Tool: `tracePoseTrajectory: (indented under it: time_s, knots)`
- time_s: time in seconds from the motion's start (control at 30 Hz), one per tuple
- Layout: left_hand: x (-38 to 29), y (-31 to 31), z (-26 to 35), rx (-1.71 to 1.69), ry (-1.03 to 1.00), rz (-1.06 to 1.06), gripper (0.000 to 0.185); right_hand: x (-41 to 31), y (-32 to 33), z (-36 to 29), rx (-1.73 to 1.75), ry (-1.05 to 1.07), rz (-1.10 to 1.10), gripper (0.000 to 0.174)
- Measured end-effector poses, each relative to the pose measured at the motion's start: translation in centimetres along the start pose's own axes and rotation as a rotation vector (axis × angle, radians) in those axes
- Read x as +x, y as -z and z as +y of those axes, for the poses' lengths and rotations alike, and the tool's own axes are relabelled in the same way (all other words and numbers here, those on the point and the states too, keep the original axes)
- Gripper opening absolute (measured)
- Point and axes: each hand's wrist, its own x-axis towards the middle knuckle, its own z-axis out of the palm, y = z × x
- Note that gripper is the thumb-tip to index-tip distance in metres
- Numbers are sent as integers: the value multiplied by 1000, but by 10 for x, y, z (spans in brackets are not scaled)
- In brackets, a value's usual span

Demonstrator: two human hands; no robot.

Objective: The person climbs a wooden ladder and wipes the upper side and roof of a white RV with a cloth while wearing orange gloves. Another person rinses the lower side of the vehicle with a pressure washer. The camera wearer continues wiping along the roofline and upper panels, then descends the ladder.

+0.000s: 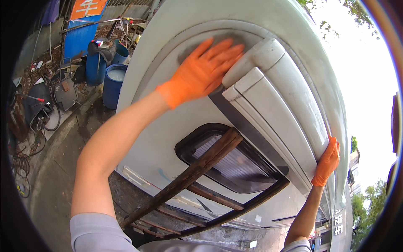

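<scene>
My left hand, in an orange glove, lies spread on the upper side of a pale grey vehicle body, over a dark smudged patch beside a rounded moulding. Blur runs through its fingers; whether anything lies beneath the palm cannot be told. Farther right, my right hand, gloved too, grips the edge of a long grey awning-like housing. Below, a dark wooden ladder leans against the vehicle across a black-framed window.
Blue barrels, one holding cloudy liquid, stand on the ground at the left. Hoses, cables and a black bag lie farther left beside a kerb. A blue and orange sign stands behind. Trees show at the lower right.
</scene>
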Motion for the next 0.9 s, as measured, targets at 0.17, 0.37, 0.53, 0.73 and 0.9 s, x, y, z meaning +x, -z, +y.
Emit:
tracePoseTrajectory:
  time_s: [0.17, 0.37, 0.53, 0.73, 0.9]
  knots:
    - [-18, -4, -12, 59, -87, -40, 60, 4, -2, -2, 34, -97, -18, 46]
    - [-15, 0, -14, 9, -82, -70, 61, 4, -4, 1, 35, -48, -8, 48]
    - [-20, 4, -26, 49, -187, -79, 67, 5, -7, 3, 38, -64, 27, 50]
    - [9, 15, -11, -29, -85, -14, 64, 3, -7, 3, 79, -40, 7, 48]
    - [-22, 22, 0, 61, -95, -157, 65, 2, -6, 2, 31, -28, 53, 47]
